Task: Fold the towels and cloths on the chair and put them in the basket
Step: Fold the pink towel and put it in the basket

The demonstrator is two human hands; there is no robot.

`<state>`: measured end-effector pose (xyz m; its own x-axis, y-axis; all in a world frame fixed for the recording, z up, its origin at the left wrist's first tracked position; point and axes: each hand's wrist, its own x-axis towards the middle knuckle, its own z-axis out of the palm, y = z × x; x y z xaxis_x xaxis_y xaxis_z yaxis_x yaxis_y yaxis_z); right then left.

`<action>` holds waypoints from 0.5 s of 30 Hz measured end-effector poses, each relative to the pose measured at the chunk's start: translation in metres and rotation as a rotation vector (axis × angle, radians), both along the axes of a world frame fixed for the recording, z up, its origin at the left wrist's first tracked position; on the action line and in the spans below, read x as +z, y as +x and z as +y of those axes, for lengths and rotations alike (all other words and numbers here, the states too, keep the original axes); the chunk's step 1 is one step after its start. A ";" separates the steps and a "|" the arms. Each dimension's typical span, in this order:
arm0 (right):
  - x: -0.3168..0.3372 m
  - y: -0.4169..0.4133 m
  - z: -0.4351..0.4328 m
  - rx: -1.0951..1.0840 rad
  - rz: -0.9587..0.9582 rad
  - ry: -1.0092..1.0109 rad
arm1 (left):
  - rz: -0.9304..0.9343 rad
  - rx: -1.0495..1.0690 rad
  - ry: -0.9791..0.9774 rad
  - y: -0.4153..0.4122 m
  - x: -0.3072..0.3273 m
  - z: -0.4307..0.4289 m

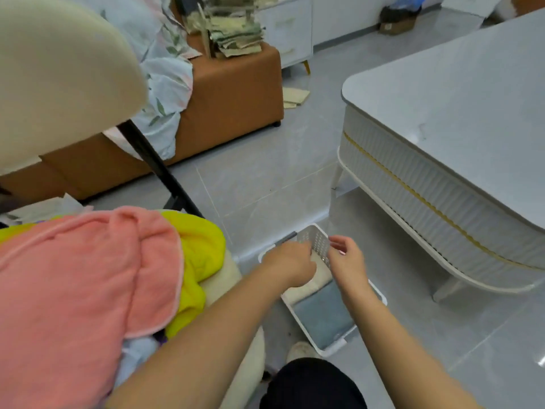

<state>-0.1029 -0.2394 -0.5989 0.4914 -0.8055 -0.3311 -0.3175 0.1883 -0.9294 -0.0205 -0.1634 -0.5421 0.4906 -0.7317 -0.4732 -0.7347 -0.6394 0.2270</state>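
On the chair (59, 69) at left, a pink towel (82, 276) lies unfolded over a yellow cloth (200, 246). Just beside the seat, the left hand (290, 264) reaches down into the white basket (315, 240) on the floor, over a folded cream towel (306, 289). Its fingers are hidden, so I cannot tell whether it grips. A folded blue towel (321, 314) lies beside the cream one. The right hand (346, 256) hovers at the basket's perforated wall, fingers loosely curled, grasping nothing. A table (457, 98) stands at right.
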 end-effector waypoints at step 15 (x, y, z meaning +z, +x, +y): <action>0.163 0.097 0.218 0.716 -0.212 -0.559 | -0.438 0.479 -0.812 0.051 0.115 0.344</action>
